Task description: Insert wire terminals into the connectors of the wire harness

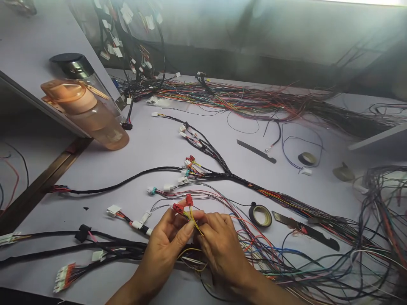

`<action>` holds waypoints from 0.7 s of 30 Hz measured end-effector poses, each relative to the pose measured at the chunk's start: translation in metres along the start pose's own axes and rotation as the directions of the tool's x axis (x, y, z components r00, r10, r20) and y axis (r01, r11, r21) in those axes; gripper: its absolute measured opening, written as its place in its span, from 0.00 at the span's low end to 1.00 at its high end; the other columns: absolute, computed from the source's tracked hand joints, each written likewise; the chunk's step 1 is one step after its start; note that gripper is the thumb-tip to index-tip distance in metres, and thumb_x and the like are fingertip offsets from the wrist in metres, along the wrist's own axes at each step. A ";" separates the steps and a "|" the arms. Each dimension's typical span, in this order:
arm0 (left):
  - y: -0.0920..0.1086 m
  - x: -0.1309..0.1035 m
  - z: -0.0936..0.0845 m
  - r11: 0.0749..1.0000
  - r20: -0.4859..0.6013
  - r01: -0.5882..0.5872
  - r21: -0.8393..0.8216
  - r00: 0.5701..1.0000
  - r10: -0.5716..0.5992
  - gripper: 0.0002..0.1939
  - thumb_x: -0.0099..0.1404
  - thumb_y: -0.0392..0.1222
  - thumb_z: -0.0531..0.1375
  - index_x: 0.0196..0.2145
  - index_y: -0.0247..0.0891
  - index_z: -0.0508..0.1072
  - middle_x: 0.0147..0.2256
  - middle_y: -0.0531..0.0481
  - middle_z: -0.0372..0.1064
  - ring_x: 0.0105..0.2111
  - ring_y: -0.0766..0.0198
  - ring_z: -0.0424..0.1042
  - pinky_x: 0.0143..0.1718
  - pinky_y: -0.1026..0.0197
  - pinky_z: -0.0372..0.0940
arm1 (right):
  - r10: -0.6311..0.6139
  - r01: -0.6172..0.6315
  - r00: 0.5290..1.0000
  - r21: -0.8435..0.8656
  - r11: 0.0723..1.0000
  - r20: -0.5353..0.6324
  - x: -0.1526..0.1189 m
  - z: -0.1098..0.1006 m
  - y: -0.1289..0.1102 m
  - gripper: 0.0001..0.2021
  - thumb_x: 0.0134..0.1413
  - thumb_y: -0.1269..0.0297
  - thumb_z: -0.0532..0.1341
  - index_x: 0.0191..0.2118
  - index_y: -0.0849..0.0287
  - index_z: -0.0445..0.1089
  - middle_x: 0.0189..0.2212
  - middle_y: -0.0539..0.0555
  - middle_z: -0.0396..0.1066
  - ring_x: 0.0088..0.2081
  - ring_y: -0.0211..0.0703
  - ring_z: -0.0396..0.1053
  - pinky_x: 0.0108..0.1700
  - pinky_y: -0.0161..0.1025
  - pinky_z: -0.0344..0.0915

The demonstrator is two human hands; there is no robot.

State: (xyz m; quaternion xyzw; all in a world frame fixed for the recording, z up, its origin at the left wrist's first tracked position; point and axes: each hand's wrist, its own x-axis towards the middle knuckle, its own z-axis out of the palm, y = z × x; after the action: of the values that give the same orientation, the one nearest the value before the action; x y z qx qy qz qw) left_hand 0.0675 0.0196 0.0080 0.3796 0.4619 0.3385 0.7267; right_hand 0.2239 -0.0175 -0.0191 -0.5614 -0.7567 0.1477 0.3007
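Two small red connectors (189, 200) on thin yellow wires (195, 221) rise between my hands at the lower middle. My left hand (163, 243) is closed, its thumb and fingers pinching the yellow wires just below the connectors. Close against it, my right hand (221, 241) has its fingers curled round the same wires lower down; its fingertips are partly hidden. Under both hands passes a black-taped wire harness (127, 252), and a white connector (113, 210) with orange and black wires lies to the left of my left hand.
A second harness (229, 174) with several connectors lies across the table. To the right are a roll of black tape (260, 215), a cutter blade (305, 231) and loose wires (286, 267). Two bottles (95, 118) stand at the left, with a wire bundle (222, 95) along the back.
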 end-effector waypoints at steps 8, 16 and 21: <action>-0.003 0.005 0.001 0.995 -0.021 0.057 -0.084 0.998 -0.059 0.15 0.64 0.46 0.62 0.44 0.37 0.78 0.46 0.43 0.76 0.48 0.54 0.72 0.55 0.52 0.64 | 0.037 -0.042 0.999 0.170 0.985 0.031 0.000 -0.004 0.003 0.09 0.66 0.67 0.51 0.35 0.58 0.66 0.38 0.53 0.69 0.39 0.42 0.63 0.40 0.41 0.53; -0.001 0.003 0.009 0.979 -0.102 0.015 -0.203 0.994 -0.037 0.13 0.63 0.49 0.62 0.36 0.35 0.76 0.36 0.46 0.76 0.40 0.61 0.74 0.47 0.58 0.67 | 0.235 -0.238 0.971 0.375 0.896 0.055 0.005 -0.032 -0.007 0.11 0.66 0.64 0.52 0.35 0.56 0.68 0.38 0.54 0.66 0.42 0.41 0.64 0.43 0.41 0.61; 0.006 0.002 0.013 0.953 -0.115 0.024 -0.303 0.991 -0.061 0.14 0.62 0.50 0.63 0.30 0.36 0.69 0.27 0.53 0.69 0.32 0.66 0.72 0.42 0.62 0.66 | 0.137 -0.136 0.990 0.239 0.961 0.012 -0.016 -0.045 -0.013 0.08 0.64 0.68 0.54 0.38 0.54 0.70 0.35 0.52 0.65 0.39 0.41 0.64 0.41 0.41 0.61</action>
State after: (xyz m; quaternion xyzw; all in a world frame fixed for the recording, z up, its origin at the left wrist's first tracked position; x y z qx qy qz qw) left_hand 0.0789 0.0206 0.0157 0.2327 0.4569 0.4120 0.7532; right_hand 0.2452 -0.0415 0.0186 -0.5724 -0.6921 0.2567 0.3570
